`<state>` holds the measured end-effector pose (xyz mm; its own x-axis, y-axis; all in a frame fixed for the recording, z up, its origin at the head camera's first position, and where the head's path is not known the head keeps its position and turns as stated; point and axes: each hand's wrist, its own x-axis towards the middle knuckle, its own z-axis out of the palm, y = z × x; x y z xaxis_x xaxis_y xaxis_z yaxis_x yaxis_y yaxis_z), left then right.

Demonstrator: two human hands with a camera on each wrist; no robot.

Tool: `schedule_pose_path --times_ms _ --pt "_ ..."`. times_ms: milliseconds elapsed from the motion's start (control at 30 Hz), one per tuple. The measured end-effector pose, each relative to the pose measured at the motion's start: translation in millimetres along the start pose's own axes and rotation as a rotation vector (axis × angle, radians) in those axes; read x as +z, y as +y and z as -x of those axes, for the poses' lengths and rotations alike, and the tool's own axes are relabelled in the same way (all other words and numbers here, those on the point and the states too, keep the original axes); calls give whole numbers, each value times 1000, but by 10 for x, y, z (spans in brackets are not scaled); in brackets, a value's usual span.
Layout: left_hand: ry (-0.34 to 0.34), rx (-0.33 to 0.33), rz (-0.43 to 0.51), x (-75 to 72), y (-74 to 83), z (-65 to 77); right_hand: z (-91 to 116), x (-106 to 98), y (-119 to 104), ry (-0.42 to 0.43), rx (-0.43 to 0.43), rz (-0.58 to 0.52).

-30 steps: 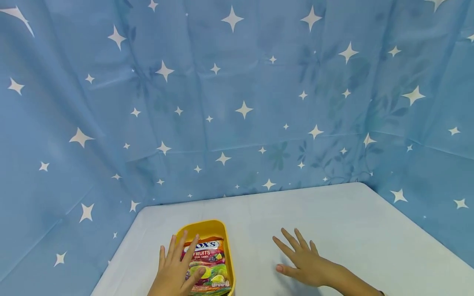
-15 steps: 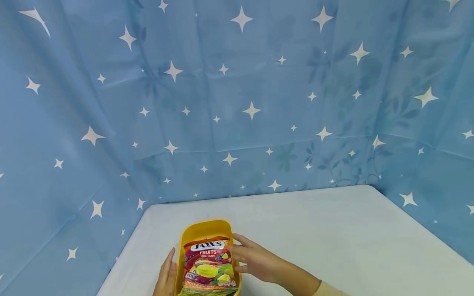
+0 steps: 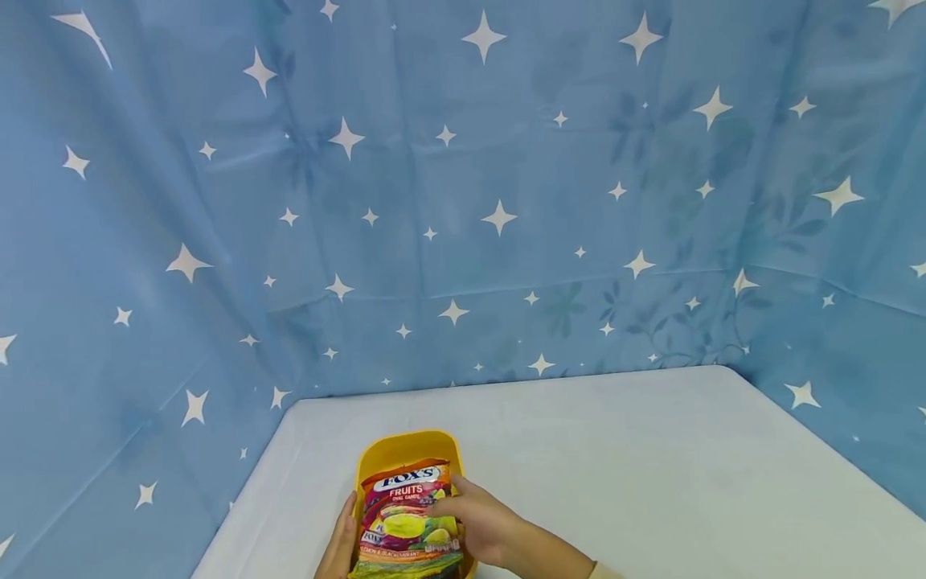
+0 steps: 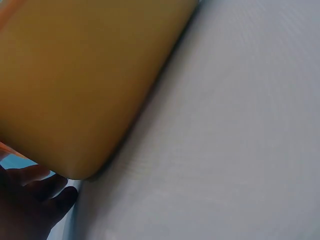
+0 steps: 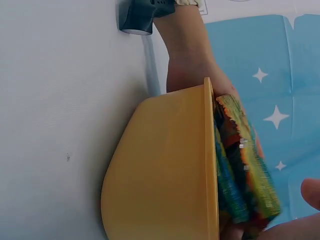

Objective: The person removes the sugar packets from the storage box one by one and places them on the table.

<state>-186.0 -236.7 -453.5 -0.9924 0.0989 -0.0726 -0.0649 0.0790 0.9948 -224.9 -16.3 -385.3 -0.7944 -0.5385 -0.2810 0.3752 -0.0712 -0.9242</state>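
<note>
A bag of Fox's fruit candy (image 3: 405,527) lies in a yellow tub (image 3: 408,444) at the table's front left. My right hand (image 3: 492,527) grips the bag's right edge, thumb on its printed face. In the right wrist view, the bag (image 5: 250,155) stands above the tub's rim, with a blue-green wrapper edge below it. My left hand (image 3: 338,547) rests along the tub's left side, fingers extended. In the left wrist view, its dark fingers (image 4: 50,192) are at the tub's corner, by the wall (image 4: 85,75).
A white-covered table (image 3: 615,458) extends to the right and behind the tub. A blue curtain with white stars (image 3: 463,201) hangs around its back and sides. A dark camera (image 5: 147,15) sits on my left wrist.
Both hands were spread apart, the left over the tub and the right above the table. The left moved to the tub's side; the right moved left and took hold of the candy bag.
</note>
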Motion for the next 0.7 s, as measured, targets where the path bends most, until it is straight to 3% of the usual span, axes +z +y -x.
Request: schedule_pose_path --times_ms 233,367,533,700 --pt "-31 34 39 47 23 -40 -21 -29 -3 40 -76 54" --pt "-21 26 -8 80 -4 -39 -26 -17 69 11 -94 99" --pt "37 25 -47 91 -27 -25 -75 -30 182 -11 -100 57" --pt "51 16 -10 44 -62 3 -129 -36 265 -12 -112 22"
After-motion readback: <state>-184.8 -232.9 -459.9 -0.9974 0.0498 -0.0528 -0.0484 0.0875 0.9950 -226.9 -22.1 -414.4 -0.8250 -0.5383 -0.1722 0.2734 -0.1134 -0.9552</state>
